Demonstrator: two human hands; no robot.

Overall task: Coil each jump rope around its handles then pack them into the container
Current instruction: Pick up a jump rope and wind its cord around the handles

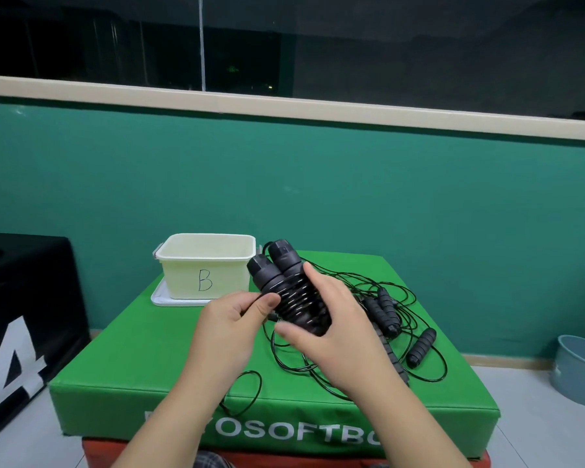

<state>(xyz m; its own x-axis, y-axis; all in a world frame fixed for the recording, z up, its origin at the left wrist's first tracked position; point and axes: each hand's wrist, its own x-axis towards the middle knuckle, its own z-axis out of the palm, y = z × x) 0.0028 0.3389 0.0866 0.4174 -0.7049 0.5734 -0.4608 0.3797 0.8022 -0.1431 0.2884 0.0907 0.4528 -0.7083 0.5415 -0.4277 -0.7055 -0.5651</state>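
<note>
Handles (284, 282) paired, rope wound round them, right grip (331, 329) curled around the bundle; left grip (230, 319) pinches cord (250, 300). Container (205, 265) behind, empty-looking.

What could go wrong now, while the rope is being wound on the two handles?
1. The left hand only pinches the cord; if it slips, the turns on the handle pair held by the right hand may loosen.
2. The free cord runs into the tangled ropes on the green box, so pulling may drag or knot them.
3. A cord loop hangs over the box's front edge and may snag.
</note>
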